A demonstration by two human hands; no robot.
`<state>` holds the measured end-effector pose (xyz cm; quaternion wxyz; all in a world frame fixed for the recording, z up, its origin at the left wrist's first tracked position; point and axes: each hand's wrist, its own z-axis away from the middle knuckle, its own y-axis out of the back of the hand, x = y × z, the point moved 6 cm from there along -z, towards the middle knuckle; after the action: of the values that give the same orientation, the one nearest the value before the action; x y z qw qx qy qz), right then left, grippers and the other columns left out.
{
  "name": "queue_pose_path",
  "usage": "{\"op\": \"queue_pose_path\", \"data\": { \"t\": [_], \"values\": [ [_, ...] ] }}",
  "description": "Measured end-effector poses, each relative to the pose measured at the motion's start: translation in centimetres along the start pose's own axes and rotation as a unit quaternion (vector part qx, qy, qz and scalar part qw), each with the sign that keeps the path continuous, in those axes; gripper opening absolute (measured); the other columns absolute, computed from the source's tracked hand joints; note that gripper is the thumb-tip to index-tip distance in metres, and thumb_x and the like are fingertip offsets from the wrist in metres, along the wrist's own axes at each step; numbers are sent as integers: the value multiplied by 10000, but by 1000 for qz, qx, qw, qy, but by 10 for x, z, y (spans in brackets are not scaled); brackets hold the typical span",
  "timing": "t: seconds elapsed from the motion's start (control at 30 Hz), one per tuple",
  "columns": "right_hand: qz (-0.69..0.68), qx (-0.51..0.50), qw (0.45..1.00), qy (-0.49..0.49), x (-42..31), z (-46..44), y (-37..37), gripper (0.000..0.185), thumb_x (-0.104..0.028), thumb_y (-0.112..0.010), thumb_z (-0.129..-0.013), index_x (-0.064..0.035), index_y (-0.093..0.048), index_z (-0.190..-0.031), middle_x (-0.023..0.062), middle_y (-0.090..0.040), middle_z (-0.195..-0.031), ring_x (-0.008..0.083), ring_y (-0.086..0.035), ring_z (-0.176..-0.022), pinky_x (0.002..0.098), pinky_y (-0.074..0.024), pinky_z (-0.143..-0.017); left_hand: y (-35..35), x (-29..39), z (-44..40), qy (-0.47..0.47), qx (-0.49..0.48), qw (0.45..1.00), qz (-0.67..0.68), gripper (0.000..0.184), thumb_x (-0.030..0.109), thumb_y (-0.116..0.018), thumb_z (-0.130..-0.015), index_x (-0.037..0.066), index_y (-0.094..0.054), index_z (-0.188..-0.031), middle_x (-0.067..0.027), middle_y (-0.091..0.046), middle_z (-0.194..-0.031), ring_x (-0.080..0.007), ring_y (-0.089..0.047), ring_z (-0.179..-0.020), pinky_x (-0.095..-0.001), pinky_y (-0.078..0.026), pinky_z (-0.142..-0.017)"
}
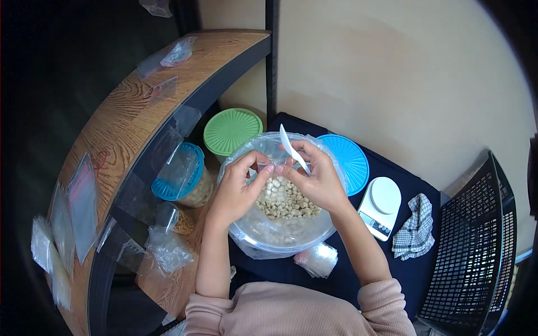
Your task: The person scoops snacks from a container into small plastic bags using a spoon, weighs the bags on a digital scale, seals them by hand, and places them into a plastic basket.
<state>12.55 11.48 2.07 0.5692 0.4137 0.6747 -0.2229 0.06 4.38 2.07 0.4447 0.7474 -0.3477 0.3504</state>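
Note:
Both my hands meet over a large round tub (255, 242) lined with clear plastic and holding small pale beige pieces (302, 208). Between thumb and fingers, my left hand (242, 182) pinches the top edge of a small clear plastic bag (274, 190), with pale pieces showing through it. My right hand (320, 185) pinches the same edge from the other side. A white plastic spoon (289, 147) is also held in my right hand, its end sticking up past the fingers. Where the fingertips meet, the bag's opening is partly hidden.
Right of the tub lie a blue lid (350, 165), a white kitchen scale (381, 208), a checked cloth (414, 227) and a black basket (468, 246). Plastic bags (318, 259) lie in front. Leftward stand a green-lidded container (232, 131), a blue-lidded jar (179, 173) and a wooden shelf (120, 106).

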Motion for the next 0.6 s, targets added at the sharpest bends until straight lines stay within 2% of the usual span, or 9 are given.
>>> {"op": "queue_pose_path", "data": {
  "t": [0.1,0.2,0.37,0.43,0.57,0.6],
  "values": [
    [-19,14,1000,8,-3,0,2,293,-71,-668,-759,19,-549,-1011,57,-628,-800,85,-560,-755,221,-441,-630,-2,-6,0,18,-4,999,40,177,170,-588,-828,9,-578,-902,-65,-618,-813,-143,-555,-736,-280,-408,-649],
    [-32,41,998,25,-1,-1,7,254,-70,-654,-779,16,-556,-997,47,-622,-818,75,-560,-758,214,-443,-629,0,-5,-1,-2,9,996,93,159,147,-592,-824,12,-586,-907,-57,-625,-815,-127,-562,-760,-275,-414,-661],
    [-57,47,997,23,-1,0,8,241,-80,-658,-786,7,-562,-990,33,-605,-836,51,-550,-759,200,-438,-615,0,2,0,-24,2,995,94,141,129,-604,-817,14,-605,-898,-50,-630,-813,-115,-567,-783,-264,-422,-674],
    [-114,56,991,34,-5,0,7,267,-86,-671,-778,5,-557,-1002,24,-593,-835,39,-533,-734,187,-424,-592,1,3,1,-31,-3,997,76,134,120,-604,-816,12,-609,-894,-52,-630,-818,-116,-568,-787,-263,-425,-676],
    [-99,39,993,46,-9,1,4,252,-103,-686,-766,-1,-582,-971,18,-590,-822,39,-513,-688,188,-393,-543,3,-1,1,-34,4,995,94,116,89,-591,-823,2,-608,-897,-60,-630,-828,-122,-569,-770,-268,-440,-673],
    [-40,18,997,64,-12,1,5,222,-109,-693,-759,-2,-603,-930,17,-588,-811,42,-501,-667,192,-375,-526,4,-1,0,-51,13,994,96,116,80,-587,-824,0,-607,-906,-63,-630,-836,-123,-569,-763,-269,-445,-675]
  ]
}}
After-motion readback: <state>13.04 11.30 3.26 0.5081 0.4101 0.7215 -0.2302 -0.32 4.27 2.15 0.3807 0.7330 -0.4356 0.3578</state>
